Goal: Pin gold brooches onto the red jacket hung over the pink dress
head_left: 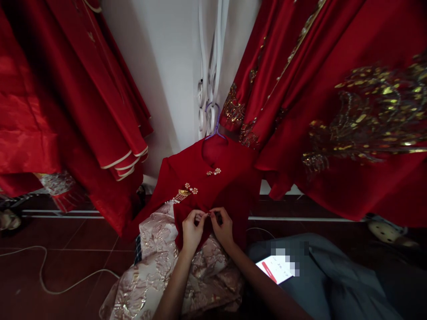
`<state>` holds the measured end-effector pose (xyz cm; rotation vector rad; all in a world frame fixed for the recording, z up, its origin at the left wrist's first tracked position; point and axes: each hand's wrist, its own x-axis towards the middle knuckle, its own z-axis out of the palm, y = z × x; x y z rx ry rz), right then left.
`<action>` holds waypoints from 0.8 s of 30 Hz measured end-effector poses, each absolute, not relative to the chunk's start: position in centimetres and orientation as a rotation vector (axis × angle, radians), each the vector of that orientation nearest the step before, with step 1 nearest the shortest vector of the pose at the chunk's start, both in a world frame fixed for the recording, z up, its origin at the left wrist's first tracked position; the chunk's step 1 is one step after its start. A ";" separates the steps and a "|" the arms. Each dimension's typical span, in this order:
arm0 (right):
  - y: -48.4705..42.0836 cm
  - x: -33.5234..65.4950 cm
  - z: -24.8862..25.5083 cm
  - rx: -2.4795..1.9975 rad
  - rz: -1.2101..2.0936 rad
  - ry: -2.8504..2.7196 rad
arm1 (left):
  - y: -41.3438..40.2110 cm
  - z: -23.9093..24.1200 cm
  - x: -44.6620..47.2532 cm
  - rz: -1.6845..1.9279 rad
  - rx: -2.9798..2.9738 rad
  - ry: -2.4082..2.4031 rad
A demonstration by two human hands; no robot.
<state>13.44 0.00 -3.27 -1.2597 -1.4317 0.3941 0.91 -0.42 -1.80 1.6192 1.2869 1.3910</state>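
Observation:
A red garment hangs in front of me on a purple hanger. Its front carries flower-shaped ornaments near the neck and a gold, tasselled ornament on the chest. Over its lower part, my left hand and my right hand are pinched with their fingertips almost meeting. Between them is a tiny item, too small to name, at the cloth. Beneath my forearms lies a pale pink brocade fabric with a raised floral pattern.
Red garments hang at the left, and more red garments with gold sequins at the right. A lit phone rests on grey-blue fabric. A white cable curls over the tiled floor. White scrolled metal stands behind the hanger.

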 end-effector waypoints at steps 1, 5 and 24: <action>0.0 13.4 -3.3 -1.260 0.395 -1.432 | -0.4 -1.8 0.9 1.394 1.595 1.267; 0.0 13.5 -3.3 -1.254 0.395 -1.432 | 0.5 -0.8 1.3 1.492 1.355 1.213; 0.2 13.6 -3.4 -1.254 0.398 -1.433 | 4.6 2.8 1.4 1.589 0.531 0.858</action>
